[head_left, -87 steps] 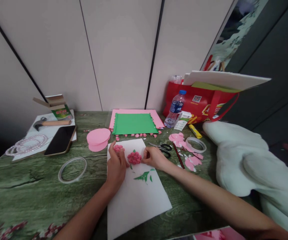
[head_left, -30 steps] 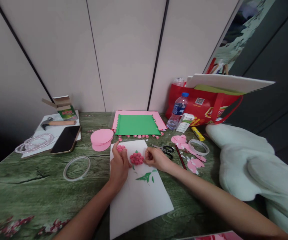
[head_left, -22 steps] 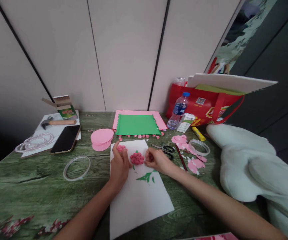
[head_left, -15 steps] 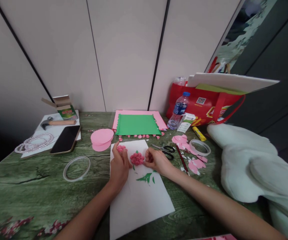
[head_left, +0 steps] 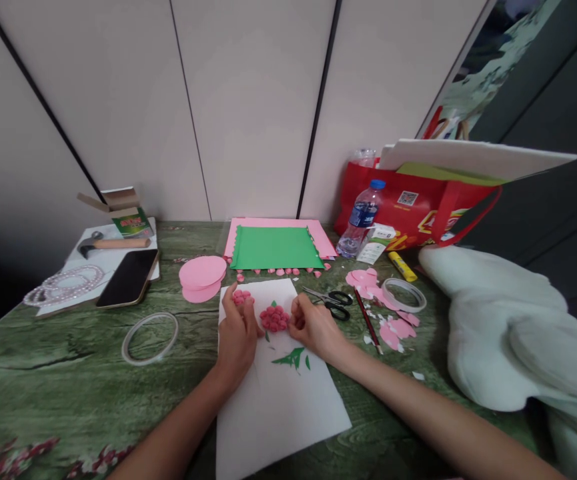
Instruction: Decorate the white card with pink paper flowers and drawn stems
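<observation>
A white sheet of paper [head_left: 278,407] lies on the green table in front of me. On it sit a pink paper flower [head_left: 275,318] made of small petals, a smaller pink cluster [head_left: 241,297] and green leaf shapes [head_left: 291,359]. My left hand [head_left: 235,333] lies flat on the sheet just left of the flower, fingers stretched out. My right hand [head_left: 313,327] has its fingers curled together at the flower's right edge; what they pinch is too small to see.
Green paper [head_left: 274,247] on pink sheets, pink discs [head_left: 201,275], a row of small pink petals, scissors [head_left: 335,301], pencil [head_left: 367,319], two tape rolls [head_left: 149,337] [head_left: 404,293], glue stick [head_left: 402,267], bottle [head_left: 361,217], red bag [head_left: 418,203], phone [head_left: 128,279], hammer [head_left: 111,244], beads, white cushion [head_left: 508,327].
Both hands stay at the pink flower with only slight finger shifts. The camera has tilted and shifted a little, so the scene has moved slightly in view.
</observation>
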